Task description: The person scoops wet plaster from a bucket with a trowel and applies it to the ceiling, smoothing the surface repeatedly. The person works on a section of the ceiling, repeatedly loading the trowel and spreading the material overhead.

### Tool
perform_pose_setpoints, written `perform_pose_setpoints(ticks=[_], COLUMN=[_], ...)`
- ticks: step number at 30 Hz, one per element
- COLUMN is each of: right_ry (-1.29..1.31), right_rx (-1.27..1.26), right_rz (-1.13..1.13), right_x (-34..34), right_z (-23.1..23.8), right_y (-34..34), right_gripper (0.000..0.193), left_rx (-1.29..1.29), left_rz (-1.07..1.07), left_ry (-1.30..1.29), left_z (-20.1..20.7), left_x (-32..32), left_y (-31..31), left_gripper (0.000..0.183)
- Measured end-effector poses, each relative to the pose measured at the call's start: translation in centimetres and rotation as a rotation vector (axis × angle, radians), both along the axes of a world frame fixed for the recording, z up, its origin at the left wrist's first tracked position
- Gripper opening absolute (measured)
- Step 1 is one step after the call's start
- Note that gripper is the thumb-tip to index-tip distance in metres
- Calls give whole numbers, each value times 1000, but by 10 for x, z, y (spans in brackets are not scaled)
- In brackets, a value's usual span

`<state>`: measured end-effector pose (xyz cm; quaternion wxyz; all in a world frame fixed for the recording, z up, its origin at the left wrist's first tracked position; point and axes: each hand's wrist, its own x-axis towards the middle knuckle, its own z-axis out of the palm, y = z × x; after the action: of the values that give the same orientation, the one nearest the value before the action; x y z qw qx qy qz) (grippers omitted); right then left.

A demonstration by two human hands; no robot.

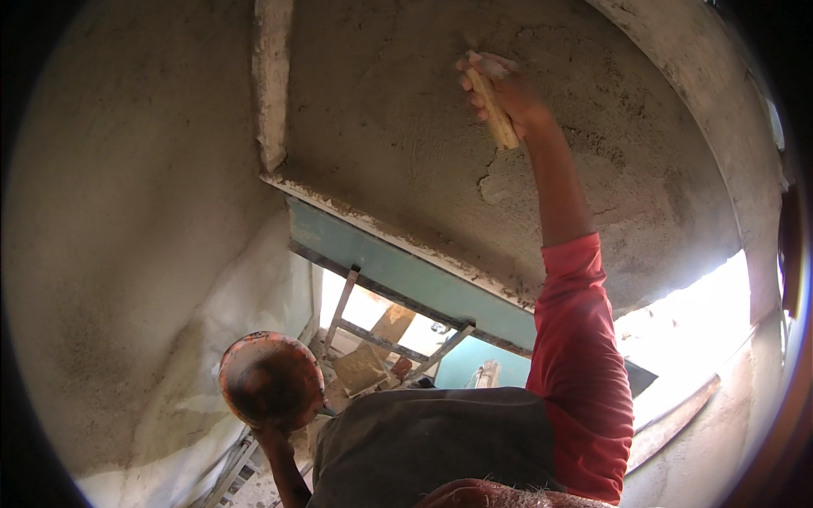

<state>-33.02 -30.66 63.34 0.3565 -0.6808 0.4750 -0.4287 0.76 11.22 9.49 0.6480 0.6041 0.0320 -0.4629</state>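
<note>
Leftmost, a broad wall bends with the lens, its grey-brown coat mottled and matt, paling to a smoother, chalky whiteness lower down. In front of its lower right part is a round bowl, orange-red along the rim and smeared dark across its curved middle. The left hand has hold of the bowl at the lower edge; its fingers are mostly hidden, so how tightly they curl cannot be told. Above, a pale, rough-edged strip runs down to a corner, where a crusty ledge slants off to the right. Beneath that ledge lie a flat teal band with a dark lower edge and a frame of straight, slim bars. Dark grey cloth covers the torso at the bottom. Farther right, the right hand is closed around a straight, yellowish wooden bar, held at a slant before the upper part of a plastered surface; whether wood meets plaster is unclear. That brown-grey coat is grainy, pitted and ridged around the wrist. A creased red sleeve covers the upper arm, beside a glaring white opening.
</note>
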Motion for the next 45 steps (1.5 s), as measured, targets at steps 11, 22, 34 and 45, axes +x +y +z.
perform_pose_setpoints(ticks=[11,22,34,45], right_ry=[-52,141,329,755], right_rx=[83,410,357,-324], right_rz=[114,146,-105,361], right_x=[32,26,-44,-28], right_z=[-79,-167,-233,-324], right_y=[-15,-14,48,189], right_gripper=[35,34,43,32], left_rx=[-64,-81,-29,-324], left_rz=[-121,-94,-176,-198], left_ry=[-121,-48,-131,-396], left_z=[42,24,71,100], left_x=[-17,-22,-33,-55], left_y=[-6,10,-5,-87], left_gripper=[44,56,55,46])
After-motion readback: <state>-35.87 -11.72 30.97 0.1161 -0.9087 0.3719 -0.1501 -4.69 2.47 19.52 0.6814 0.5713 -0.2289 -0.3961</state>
